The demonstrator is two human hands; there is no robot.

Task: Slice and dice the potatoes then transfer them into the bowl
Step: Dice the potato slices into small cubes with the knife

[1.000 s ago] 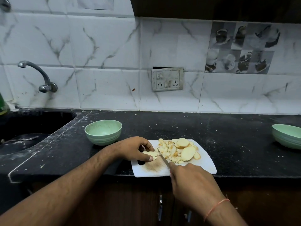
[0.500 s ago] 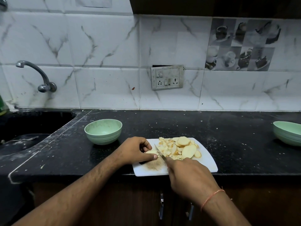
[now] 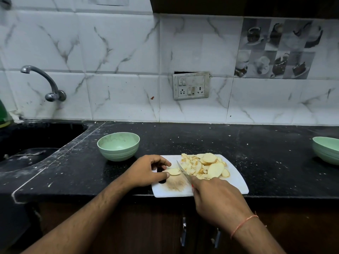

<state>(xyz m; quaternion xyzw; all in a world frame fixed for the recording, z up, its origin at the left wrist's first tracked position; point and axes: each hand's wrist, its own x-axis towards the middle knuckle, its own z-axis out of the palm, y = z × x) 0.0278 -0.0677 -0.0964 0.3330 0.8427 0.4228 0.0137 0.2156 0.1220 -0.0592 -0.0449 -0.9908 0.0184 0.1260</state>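
Pinching potato slice (image 3: pixel 173 171) flat on board (image 3: pixel 236 182): left hand (image 3: pixel 146 171), thumb and fingers curled on it. Right hand (image 3: pixel 218 198) grips knife (image 3: pixel 183 171), blade angled toward 11 o'clock, just right of slice. Pile (image 3: pixel 203 166) of diced bits and slices at 3 o'clock of blade. Bowl (image 3: pixel 118 146) at 10 o'clock of board, apart. 2nd bowl (image 3: pixel 326 149) far at 3 o'clock on counter (image 3: pixel 201 140).

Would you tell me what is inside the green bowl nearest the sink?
The green bowl looks empty: only bare, faintly speckled inner wall shows. Its near rim hides the bottom's front part.
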